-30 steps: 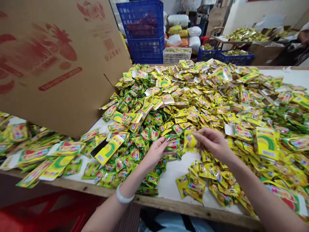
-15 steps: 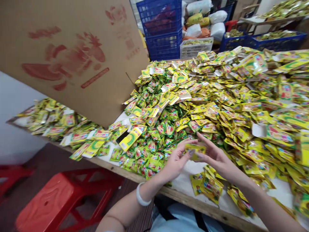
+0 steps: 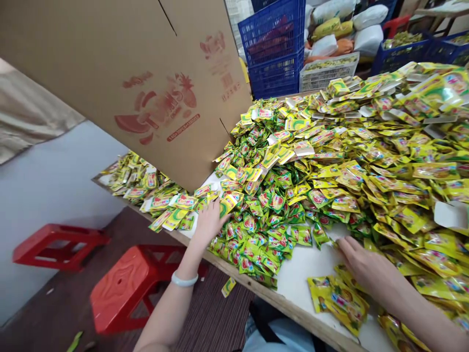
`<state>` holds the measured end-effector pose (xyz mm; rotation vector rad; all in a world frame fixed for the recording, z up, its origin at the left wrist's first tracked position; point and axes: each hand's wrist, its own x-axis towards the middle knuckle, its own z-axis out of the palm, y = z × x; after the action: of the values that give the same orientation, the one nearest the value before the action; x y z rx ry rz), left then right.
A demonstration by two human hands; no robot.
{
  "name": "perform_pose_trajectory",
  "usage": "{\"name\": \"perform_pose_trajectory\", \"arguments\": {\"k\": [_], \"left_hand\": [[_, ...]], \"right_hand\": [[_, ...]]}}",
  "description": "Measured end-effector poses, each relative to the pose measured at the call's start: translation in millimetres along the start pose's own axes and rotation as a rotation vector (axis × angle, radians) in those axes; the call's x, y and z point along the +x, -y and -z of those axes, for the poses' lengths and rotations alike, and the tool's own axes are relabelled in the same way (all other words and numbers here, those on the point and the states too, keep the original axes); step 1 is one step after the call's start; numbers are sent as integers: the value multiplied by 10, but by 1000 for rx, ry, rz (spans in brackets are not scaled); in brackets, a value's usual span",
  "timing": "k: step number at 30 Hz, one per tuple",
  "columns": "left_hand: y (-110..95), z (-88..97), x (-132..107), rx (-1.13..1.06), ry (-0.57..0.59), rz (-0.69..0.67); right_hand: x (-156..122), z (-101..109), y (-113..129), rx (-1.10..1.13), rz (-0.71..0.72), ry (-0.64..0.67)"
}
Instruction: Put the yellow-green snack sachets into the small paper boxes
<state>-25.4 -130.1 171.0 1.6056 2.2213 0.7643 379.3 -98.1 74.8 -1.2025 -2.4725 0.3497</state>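
Note:
A huge heap of yellow and green sachets point(image 3: 366, 146) covers the white table point(image 3: 304, 264). My left hand point(image 3: 208, 224), with a pale bangle at the wrist, reaches left over the table's front edge. Its fingers are stretched out and touch a yellow card packet point(image 3: 227, 205) beside the green sachets point(image 3: 264, 234). My right hand point(image 3: 366, 266) lies palm down on loose yellow sachets at the front right. Just in front of it sits a small stack of yellow sachets point(image 3: 337, 298). I see nothing gripped in either hand.
A large tilted cardboard box point(image 3: 128, 73) leans over the table's left end. Two red stools point(image 3: 120, 283) point(image 3: 54, 244) stand on the floor at left, and one sachet point(image 3: 227, 287) lies under the table edge. Blue crates point(image 3: 274, 44) and a white basket point(image 3: 322, 71) stand behind.
Both hands held one yellow sachet between them; now they are apart. My left hand moved left to the card packet, my right hand dropped onto the yellow sachets. The view swung left.

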Motion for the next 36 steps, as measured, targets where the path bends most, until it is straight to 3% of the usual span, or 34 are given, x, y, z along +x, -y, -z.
{"name": "perform_pose_trajectory", "arguments": {"k": [2,4,6,8,9,12,15,17,21,27,31,34,36], "left_hand": [[29,-22,-24,95,-28,45],[-37,-75,-80,167,-60,63],[-209,-123,-159,171,-95,18],[-472,-183,-259,9,-50,-59],[-623,-231,-315,-140,26,-89],[-1060,-458,-484,-606,394,-84],[-1348,-708,-617,-859,671,-27],[-1439,-796,-667,-898,805,-26],[-1492,-775,-701,-910,953,-70],[-1483,-846,-699,-909,955,-43],[-1430,-964,-671,-796,1032,-98],[-1398,-979,-642,-763,1090,-119],[-1388,-962,-634,-800,1131,-105]], "right_hand": [[-14,-49,-49,-71,12,107],[2,12,-79,15,-8,132],[29,177,-83,185,-39,79],[50,400,-24,412,-77,39],[57,514,39,550,-103,36],[94,792,352,1005,-181,22],[224,919,687,1263,-164,-120],[344,949,813,1239,-77,-205],[482,1012,808,890,144,-243],[426,1151,678,490,189,-2],[455,1223,739,284,175,183],[479,1273,745,323,214,276],[451,1282,700,474,181,218]]}}
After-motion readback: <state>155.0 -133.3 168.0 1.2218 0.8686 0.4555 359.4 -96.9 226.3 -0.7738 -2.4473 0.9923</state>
